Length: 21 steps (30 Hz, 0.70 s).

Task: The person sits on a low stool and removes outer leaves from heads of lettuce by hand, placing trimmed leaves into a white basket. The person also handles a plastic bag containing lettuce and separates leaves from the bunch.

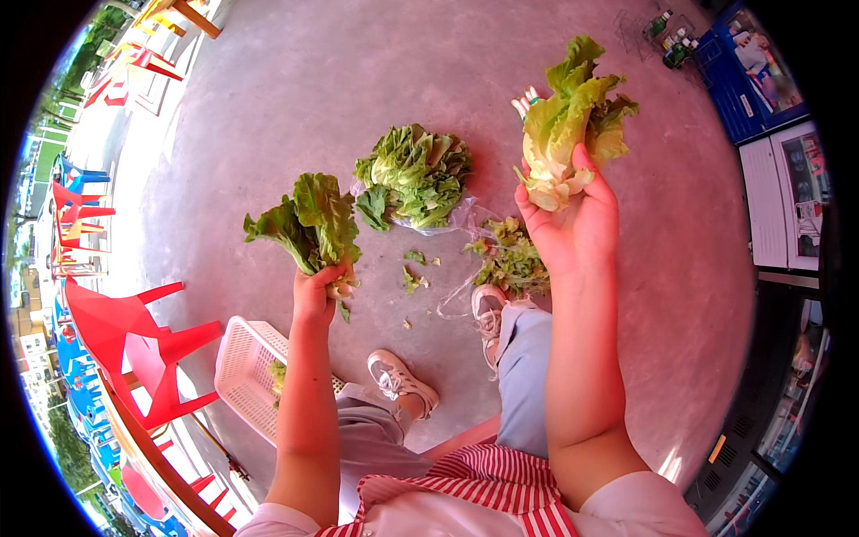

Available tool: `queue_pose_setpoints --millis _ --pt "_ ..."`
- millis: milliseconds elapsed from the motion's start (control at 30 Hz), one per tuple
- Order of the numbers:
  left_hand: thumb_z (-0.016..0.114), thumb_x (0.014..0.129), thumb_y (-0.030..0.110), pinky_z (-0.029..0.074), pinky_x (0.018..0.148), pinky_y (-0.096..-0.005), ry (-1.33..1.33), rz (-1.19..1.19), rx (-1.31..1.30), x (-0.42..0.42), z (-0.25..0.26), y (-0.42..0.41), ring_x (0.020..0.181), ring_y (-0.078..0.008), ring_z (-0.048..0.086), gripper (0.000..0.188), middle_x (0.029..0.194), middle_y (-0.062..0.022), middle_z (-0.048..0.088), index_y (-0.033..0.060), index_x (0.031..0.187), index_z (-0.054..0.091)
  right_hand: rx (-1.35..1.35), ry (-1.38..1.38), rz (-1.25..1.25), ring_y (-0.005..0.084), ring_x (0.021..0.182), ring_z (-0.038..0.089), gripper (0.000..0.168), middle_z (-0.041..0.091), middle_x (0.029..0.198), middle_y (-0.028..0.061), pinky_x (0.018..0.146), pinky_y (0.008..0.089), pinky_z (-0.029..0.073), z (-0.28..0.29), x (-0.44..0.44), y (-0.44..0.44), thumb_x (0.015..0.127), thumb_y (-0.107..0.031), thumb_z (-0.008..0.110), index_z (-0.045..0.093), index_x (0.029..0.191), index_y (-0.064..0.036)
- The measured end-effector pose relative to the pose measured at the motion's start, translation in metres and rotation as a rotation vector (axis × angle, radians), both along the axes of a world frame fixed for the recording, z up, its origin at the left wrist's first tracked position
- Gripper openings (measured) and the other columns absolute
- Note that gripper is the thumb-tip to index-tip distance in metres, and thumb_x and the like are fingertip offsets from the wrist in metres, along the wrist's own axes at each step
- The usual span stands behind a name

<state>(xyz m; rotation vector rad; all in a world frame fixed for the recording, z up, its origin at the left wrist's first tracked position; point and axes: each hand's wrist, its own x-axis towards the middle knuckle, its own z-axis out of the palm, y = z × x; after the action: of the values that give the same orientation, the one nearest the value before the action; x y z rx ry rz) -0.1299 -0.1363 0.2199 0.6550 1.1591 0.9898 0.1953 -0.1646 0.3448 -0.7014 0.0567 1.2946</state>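
Note:
My left hand (314, 293) grips a bunch of loose green lettuce leaves (325, 218) by their pale bases. On the other side, my right hand (578, 218) holds a lettuce head (564, 134) upright by its stem end, thumb and fingers around the base. A large pile of lettuce (416, 171) rests on a clear plastic bag (446, 221) on the floor between them. Below my right wrist lies a smaller heap of lettuce leaves (511, 258), partly hidden by my forearm. Leaf scraps (411, 278) are scattered on the floor nearby.
A white plastic basket (251, 356) with some greens inside stands left of my feet, partly behind my left forearm. Red plastic chairs (151, 342) are farther left. Bottles (671, 43) in a wire rack and display fridges (782, 194) line the right side.

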Motion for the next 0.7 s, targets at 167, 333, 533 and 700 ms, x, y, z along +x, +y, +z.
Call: queue_pose_setpoints --millis 167,333,533,700 --pt "0.062 0.06 -0.002 0.051 0.06 -0.0327 0.503 -0.017 0.169 0.047 -0.037 0.099 0.074 -0.0207 0.06 0.047 0.09 -0.01 0.058 0.0006 0.104 0.047 -0.091 0.064 -0.018 0.0211 0.084 0.056 0.034 0.058 0.097 0.0081 0.065 0.0344 0.048 0.008 -0.008 0.0 0.086 -0.029 0.053 0.049 0.112 -0.008" --pt "0.065 0.061 0.013 0.047 0.075 -0.038 1.126 -0.161 0.418 0.09 -0.095 0.188 0.089 -0.0321 0.059 0.069 0.096 -0.0158 0.06 0.0117 0.126 0.039 -0.081 0.155 -0.002 0.0242 0.082 0.057 0.04 0.057 0.099 0.0155 0.061 0.0367 0.049 0.006 -0.008 -0.003 0.085 -0.035 0.052 0.049 0.115 -0.008" --pt "0.075 0.056 0.027 0.033 0.096 -0.0463 1.537 -0.684 0.276 0.146 -0.155 0.215 0.126 -0.0372 0.026 0.1 0.138 -0.0182 0.026 0.0234 0.139 0.018 -0.135 0.207 0.001 0.0267 0.081 0.056 0.041 0.057 0.1 0.0161 0.064 0.0398 0.049 0.003 -0.017 0.003 0.086 -0.036 0.051 0.049 0.117 -0.008" --pt "0.073 0.057 0.042 0.019 0.103 -0.0541 1.339 -0.817 0.103 0.162 -0.187 0.209 0.134 -0.0348 0.007 0.102 0.146 -0.0155 0.008 0.0278 0.14 0.015 -0.176 0.235 0.029 0.0274 0.08 0.057 0.04 0.057 0.1 0.0161 0.065 0.0405 0.049 -0.002 -0.019 0.011 0.086 -0.034 0.051 0.049 0.117 -0.009"
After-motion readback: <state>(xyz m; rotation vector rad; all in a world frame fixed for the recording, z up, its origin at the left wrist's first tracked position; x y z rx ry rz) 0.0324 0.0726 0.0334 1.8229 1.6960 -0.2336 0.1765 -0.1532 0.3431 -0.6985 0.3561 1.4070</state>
